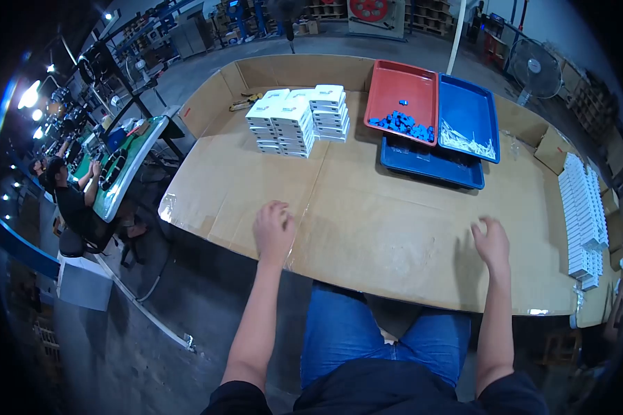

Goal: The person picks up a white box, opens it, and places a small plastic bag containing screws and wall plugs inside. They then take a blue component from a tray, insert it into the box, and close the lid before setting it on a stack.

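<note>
My left hand [274, 229] hovers over the front left of the cardboard-covered table [353, 235], fingers loosely curved and apart, holding nothing. Over the right part of the table is my right hand [491, 242], also without anything in it, thumb and fingers apart. Beyond my left hand stand stacks of white boxes [282, 121]. A red tray [403, 86] holds small blue parts [403, 124]. Beside it, a blue tray [468, 107] contains thin white pieces [466, 140]. Another blue tray [432, 166] lies partly beneath these two.
White parts [583, 207] are stacked in rows at the table's right edge. Cardboard walls [304, 70] border the back. A tool with yellowish handles [245, 102] lies at the back left. At far left, a person [73, 207] sits at a green bench [122, 173].
</note>
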Tool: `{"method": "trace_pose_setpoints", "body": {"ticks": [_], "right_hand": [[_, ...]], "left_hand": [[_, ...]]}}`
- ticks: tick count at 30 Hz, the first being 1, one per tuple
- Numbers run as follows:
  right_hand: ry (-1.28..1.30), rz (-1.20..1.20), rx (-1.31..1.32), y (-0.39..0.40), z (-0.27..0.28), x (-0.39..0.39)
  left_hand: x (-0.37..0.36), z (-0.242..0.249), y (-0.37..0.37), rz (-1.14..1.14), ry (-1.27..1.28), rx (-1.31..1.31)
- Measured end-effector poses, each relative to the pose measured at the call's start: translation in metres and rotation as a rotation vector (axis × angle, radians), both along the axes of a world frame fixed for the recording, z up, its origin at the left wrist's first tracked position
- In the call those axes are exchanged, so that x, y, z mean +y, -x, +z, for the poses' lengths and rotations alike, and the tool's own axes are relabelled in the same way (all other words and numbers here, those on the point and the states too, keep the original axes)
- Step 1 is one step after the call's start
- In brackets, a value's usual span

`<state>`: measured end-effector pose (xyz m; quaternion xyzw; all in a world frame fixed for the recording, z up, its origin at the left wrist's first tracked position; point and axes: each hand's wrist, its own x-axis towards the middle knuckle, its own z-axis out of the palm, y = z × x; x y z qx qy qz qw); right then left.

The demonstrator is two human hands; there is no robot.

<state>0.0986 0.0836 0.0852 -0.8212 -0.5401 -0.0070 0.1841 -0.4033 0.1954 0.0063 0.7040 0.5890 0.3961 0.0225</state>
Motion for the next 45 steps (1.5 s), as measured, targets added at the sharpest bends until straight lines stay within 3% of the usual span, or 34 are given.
{"method": "trace_pose_setpoints", "body": {"ticks": [4, 6, 9, 13, 17, 19, 22, 25, 31, 41, 44, 45], "right_hand": [[-0.197, 0.303, 0.002, 0.051, 0.050, 0.111], [-0.025, 0.312, 0.050, 0.095, 0.095, 0.160], [-0.352, 0.581, 0.006, 0.117, 0.084, 0.262], [-0.171, 0.748, 0.060, 0.168, 0.103, 0.353], [-0.143, 0.655, -0.088, 0.198, 0.086, 0.439], [0.044, 0.509, -0.070, 0.227, 0.094, 0.451], [0.097, 0.356, -0.092, 0.269, 0.098, 0.450], [0.274, 0.407, -0.101, 0.289, 0.109, 0.451], [0.291, 0.396, -0.099, 0.304, 0.117, 0.444], [0.203, 0.370, 0.024, 0.288, 0.126, 0.439], [0.112, 0.283, 0.229, 0.259, 0.124, 0.423], [-0.080, 0.461, 0.380, 0.240, 0.111, 0.413]], "left_hand": [[0.005, -0.015, 0.006, 0.225, -0.118, 0.106], [0.009, -0.015, 0.007, 0.223, -0.088, 0.070], [0.008, -0.017, 0.008, 0.228, -0.019, 0.021], [0.005, -0.006, 0.005, 0.300, -0.013, 0.099], [0.008, -0.010, 0.008, 0.383, -0.007, 0.193], [0.011, -0.015, 0.008, 0.413, 0.004, 0.251], [0.014, -0.019, 0.008, 0.400, 0.047, 0.254], [0.014, -0.016, 0.006, 0.406, 0.030, 0.250], [0.013, -0.013, 0.005, 0.389, 0.043, 0.284], [0.014, -0.016, 0.005, 0.402, 0.028, 0.251], [0.011, -0.018, 0.006, 0.368, 0.102, 0.259], [0.013, -0.021, 0.006, 0.395, 0.062, 0.257]]}}
